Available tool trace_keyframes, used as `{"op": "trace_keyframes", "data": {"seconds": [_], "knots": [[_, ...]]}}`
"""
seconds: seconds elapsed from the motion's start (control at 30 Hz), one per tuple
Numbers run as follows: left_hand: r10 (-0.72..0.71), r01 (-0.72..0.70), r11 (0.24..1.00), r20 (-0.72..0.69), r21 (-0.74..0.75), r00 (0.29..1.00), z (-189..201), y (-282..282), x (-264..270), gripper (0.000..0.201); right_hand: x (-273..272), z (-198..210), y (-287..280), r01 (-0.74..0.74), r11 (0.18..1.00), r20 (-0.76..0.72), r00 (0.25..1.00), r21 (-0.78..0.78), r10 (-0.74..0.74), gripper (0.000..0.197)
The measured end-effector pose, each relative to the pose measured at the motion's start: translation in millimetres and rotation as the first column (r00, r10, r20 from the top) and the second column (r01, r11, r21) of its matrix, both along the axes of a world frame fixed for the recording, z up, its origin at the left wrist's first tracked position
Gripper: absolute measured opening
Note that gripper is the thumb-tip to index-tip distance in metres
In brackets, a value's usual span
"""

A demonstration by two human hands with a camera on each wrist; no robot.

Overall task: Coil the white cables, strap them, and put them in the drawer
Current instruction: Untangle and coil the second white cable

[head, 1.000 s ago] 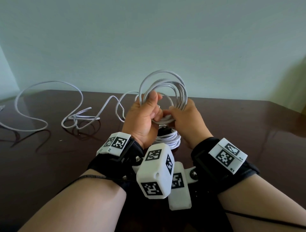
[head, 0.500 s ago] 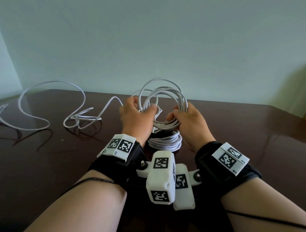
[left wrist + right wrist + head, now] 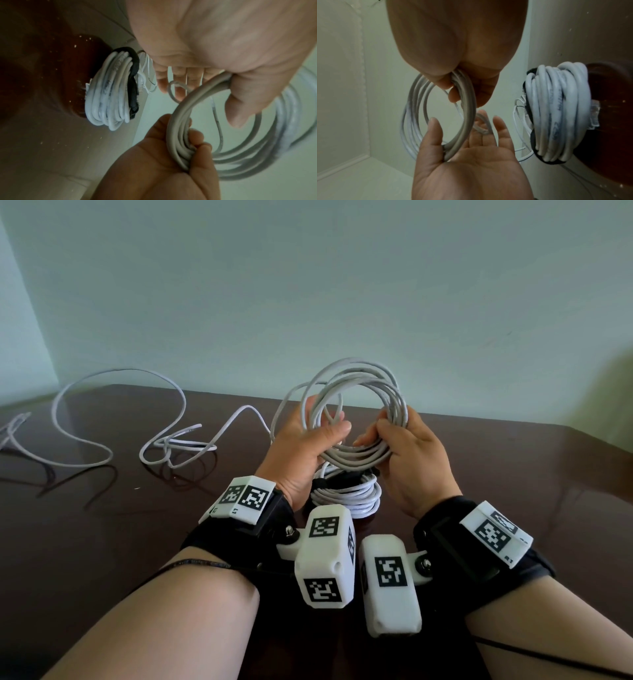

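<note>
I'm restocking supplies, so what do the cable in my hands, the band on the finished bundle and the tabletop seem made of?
Held cable coil: smooth, matte plastic jacket, pale grey-white; it bends into springy loops.
Band: black fabric, perhaps hook-and-loop; its edge looks fuzzy and ribbed.
Table: dark brown wood or veneer, glossy; it mirrors the loose cable.

Glossy dark wood table [image 3: 102, 535]; smooth plastic-sheathed cable [image 3: 359, 453]
</note>
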State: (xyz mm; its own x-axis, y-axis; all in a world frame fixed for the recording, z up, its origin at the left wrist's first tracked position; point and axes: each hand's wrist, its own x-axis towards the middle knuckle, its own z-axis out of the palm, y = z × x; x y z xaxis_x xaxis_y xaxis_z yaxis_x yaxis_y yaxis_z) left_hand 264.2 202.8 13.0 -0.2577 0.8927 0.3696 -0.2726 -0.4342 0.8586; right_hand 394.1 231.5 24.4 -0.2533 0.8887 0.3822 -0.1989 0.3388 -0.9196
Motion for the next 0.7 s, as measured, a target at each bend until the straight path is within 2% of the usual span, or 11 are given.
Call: {"op": "trace_keyframes", "data": {"seconds": [0.03, 0.13, 0.23, 0.37, 0.57, 0.7], "knots": [[-0.013, 0.012, 1.0, 0.025, 0.018, 1.0, 0.5, 0.3, 0.2, 0.03, -0.7, -0.8, 1.0, -0.003, 1.0, -0.009, 1.0, -0.008, 0.002, 0.024], [-0.029, 0.026, 0.998, 0.068, 0.053, 0.997, 1.0, 1.5, -1.7, 0.032, -2.2, -4.3, 4.6, -0.006, 1.0, -0.023, 1.0, -0.03, 0.005, 0.022], [0.038, -0.04, 0.999, 0.051, 0.033, 0.998, 2.7, 0.5, -1.6, 0.011, -3.5, -7.2, 6.5, -0.006, 0.999, -0.034, 0.999, -0.038, 0.005, 0.021], [0.121, -0.12, 0.993, 0.029, -0.008, 0.992, 2.6, 3.4, -2.2, 0.015, -4.7, -8.5, 4.9, -0.05, 0.996, -0.048, 0.998, -0.077, 0.046, 0.019], [0.136, -0.133, 0.99, 0.058, -0.044, 0.989, 0.3, 6.8, -1.5, 0.013, -4.4, -9.6, 3.9, -0.017, 0.997, 0.005, 1.0, -0.069, 0.017, 0.029], [0.128, -0.127, 0.992, 0.045, -0.022, 0.991, 2.8, 3.5, -0.7, 0.018, -5.3, -9.9, 6.8, -0.116, 0.98, -0.052, 0.993, -0.162, 0.109, 0.012]]}}
